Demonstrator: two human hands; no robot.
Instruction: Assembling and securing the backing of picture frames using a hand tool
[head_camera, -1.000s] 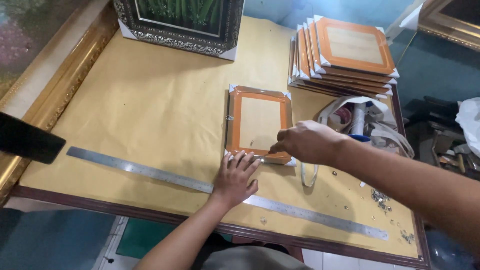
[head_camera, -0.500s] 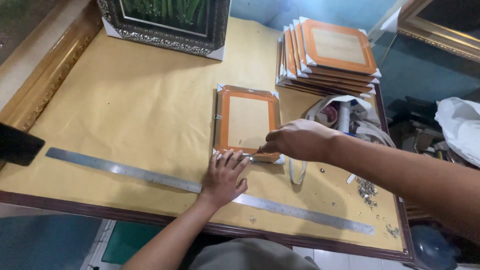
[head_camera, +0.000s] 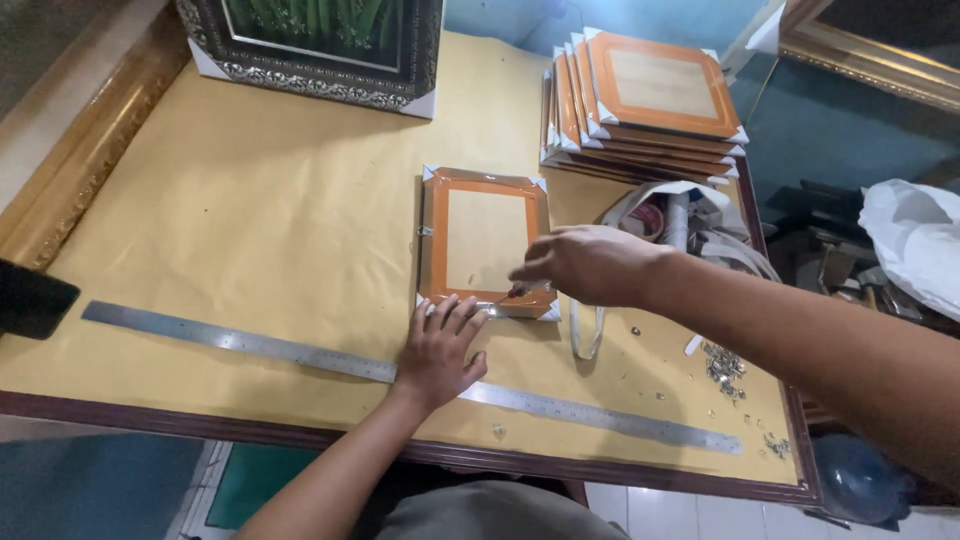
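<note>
My left hand (head_camera: 440, 348) lies flat, fingers spread, on the long metal ruler (head_camera: 300, 352). Its fingertips touch the near edge of the small orange picture frame (head_camera: 485, 240). My right hand (head_camera: 590, 265) pinches a small red tool (head_camera: 516, 292) just above that edge.

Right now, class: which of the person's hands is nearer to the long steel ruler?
Left. The left hand lies flat over the steel ruler, its fingers reaching the orange picture frame. The right hand is higher up, over that frame's lower right corner, apart from the ruler.
</note>
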